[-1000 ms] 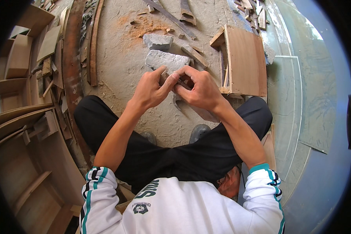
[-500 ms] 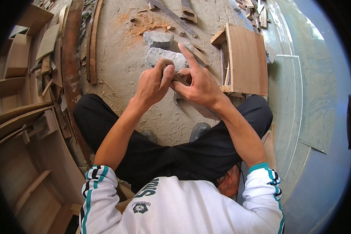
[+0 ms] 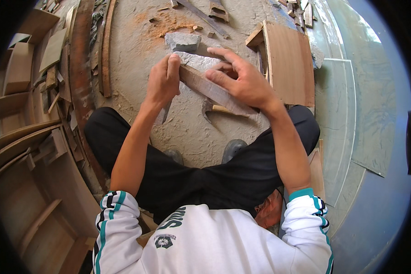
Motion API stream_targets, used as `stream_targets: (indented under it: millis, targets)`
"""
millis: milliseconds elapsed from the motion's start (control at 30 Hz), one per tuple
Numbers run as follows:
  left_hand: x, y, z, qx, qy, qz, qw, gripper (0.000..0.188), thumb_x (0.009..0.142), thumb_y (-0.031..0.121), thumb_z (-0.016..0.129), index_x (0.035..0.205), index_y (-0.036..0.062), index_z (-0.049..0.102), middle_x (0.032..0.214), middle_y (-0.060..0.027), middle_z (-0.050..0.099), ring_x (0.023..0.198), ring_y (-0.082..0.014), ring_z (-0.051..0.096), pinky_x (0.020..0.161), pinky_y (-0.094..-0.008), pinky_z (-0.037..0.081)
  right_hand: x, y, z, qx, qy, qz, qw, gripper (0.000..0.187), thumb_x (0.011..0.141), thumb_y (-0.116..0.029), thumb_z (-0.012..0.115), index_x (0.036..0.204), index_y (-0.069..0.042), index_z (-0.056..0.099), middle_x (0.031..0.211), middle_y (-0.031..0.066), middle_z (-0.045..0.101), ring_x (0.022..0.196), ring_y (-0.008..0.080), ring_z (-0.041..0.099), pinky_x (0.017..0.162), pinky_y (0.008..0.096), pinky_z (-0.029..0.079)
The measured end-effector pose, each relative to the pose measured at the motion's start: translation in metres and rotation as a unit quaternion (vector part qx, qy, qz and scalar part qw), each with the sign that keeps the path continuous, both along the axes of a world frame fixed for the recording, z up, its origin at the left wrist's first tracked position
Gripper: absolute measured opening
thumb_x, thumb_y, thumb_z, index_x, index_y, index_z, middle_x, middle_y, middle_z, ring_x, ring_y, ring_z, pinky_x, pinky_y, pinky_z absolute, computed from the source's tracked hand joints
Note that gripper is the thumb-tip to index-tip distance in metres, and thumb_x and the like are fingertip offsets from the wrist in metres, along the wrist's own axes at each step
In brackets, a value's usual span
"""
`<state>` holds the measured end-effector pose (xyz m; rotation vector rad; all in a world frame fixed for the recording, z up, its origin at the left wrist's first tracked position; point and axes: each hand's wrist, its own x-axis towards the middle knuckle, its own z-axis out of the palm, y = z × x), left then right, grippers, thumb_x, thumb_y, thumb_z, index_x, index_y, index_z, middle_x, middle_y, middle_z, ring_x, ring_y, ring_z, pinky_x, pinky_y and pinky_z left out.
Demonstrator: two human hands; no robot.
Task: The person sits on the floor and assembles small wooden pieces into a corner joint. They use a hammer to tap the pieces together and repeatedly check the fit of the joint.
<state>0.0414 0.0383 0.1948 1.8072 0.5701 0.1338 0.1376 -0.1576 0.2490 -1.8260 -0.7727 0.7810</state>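
Note:
Gripped at its upper end, a wooden strip (image 3: 214,91) slants down to the right from my left hand (image 3: 163,81). Another flat wooden piece (image 3: 163,113) points down beneath that hand; whether the two are joined is hidden. My right hand (image 3: 244,80) is over the strip, its index finger stretched out and the others loosely bent, with slight blur. Whether its fingers touch the wood I cannot tell. Below the strip, a hammer (image 3: 208,111) with a wooden handle lies on the floor. Behind my hands lie a pale stone block (image 3: 198,61) and a grey stone (image 3: 182,42).
At the right stands a wooden box (image 3: 291,64), with glass sheets (image 3: 335,128) beyond it. A handsaw (image 3: 218,11) and orange sawdust (image 3: 164,25) are at the far side. Wooden cabinet parts (image 3: 36,196) and a long rusty beam (image 3: 83,59) line the left.
My hands have drawn apart: the left moved left and up with the wooden strip, the right shifted right. More of the strip and the hammer now shows.

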Motion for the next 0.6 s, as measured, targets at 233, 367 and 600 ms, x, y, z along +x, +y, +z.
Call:
stream_targets:
  millis: [233,367,600]
  targets:
    - [0.006,0.011,-0.012,-0.195,0.021,0.056,0.979,0.044,0.101,0.038,0.035,0.083,0.0023,0.054,0.058,-0.0067,0.052,0.038,-0.0168,0.047,0.038,-0.0311,0.039,0.032,-0.02,0.009,0.063,0.157,-0.03,0.985,0.073,0.096,-0.065,0.047,0.129,-0.001,0.058,0.1,0.011,0.073,0.08,0.01,0.065,0.071,0.0229,0.051]
    - [0.009,0.01,-0.009,-0.383,0.016,0.074,0.92,0.039,0.099,0.037,0.034,0.084,0.0054,0.051,0.057,-0.004,0.047,0.036,-0.0187,0.045,0.037,-0.0332,0.038,0.033,-0.019,0.01,0.076,0.158,-0.052,0.983,0.08,0.094,-0.069,0.045,0.13,0.002,0.056,0.1,0.0131,0.073,0.077,0.0128,0.068,0.068,0.0227,0.052]
    - [0.01,0.017,-0.035,-0.544,0.017,0.025,0.838,0.035,0.101,0.044,0.037,0.093,0.0095,0.043,0.059,0.0011,0.043,0.036,-0.0135,0.043,0.035,-0.0321,0.038,0.027,-0.007,0.0,0.022,0.139,-0.035,0.989,0.081,0.092,-0.07,0.049,0.129,0.002,0.055,0.098,0.012,0.072,0.076,0.0128,0.068,0.066,0.0223,0.051]
